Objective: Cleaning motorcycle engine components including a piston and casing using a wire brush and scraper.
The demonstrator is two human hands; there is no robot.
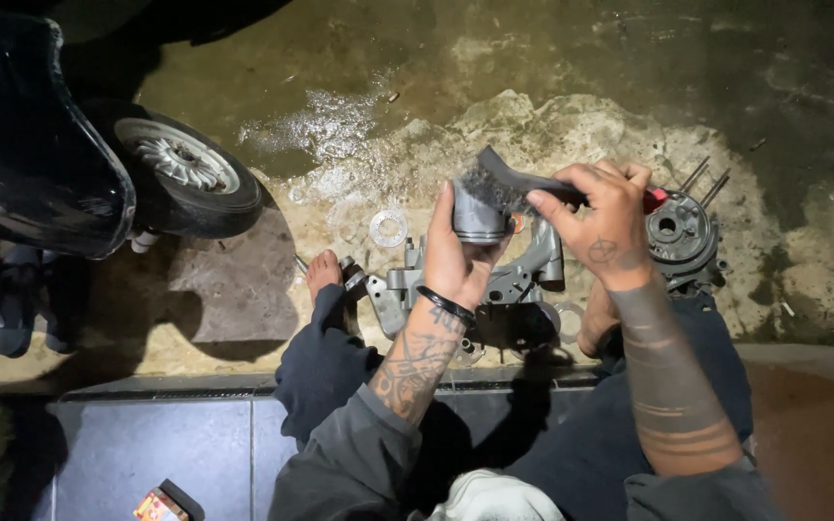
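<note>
My left hand (458,259) grips a short grey metal piston (480,220), held up in front of me. My right hand (605,220) holds a dark wire brush (512,183) by its handle, with the bristles resting on the top of the piston. Below my hands, grey engine case parts (523,275) lie on the wet ground between my knees. A round engine piece with long studs (680,232) sits just right of my right hand.
A black scooter body (21,145) and its small wheel (185,174) stand at the left. A flat metal ring (388,228) lies on the wet, soapy concrete. My bare foot (322,272) rests by the parts. A small colourful box (161,505) lies on the dark tiles.
</note>
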